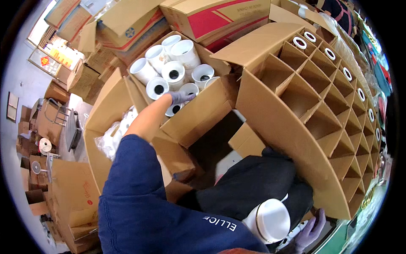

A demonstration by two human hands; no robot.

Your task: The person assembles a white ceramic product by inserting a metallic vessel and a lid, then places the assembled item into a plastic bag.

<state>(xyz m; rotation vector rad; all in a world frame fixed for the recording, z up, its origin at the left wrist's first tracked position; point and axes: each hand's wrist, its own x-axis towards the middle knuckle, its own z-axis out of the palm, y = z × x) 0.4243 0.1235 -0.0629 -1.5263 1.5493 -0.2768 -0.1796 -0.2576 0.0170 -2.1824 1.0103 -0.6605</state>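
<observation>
My left hand (181, 98), in a grey glove, reaches over an open cardboard box (198, 122) of white cylindrical containers (173, 73). Its fingers stretch out across the rims of the nearest ones, and no container is lifted in it. Several containers show a dark round spot inside. Low on the right, my gloved right hand (311, 232) has its fingers apart, beside some white and black items partly cut off by the picture's edge. Close to my body, between the arms, is a white cylindrical container (272, 221); what supports it is hidden.
On the right stands a large carton (292, 139) with cardboard dividers (321, 106), white rings (330, 53) along its far side. Red-printed cartons (215, 19) are stacked behind. White plastic wrapping (114, 137) lies in an open box at left. A person (340, 15) is at the far right.
</observation>
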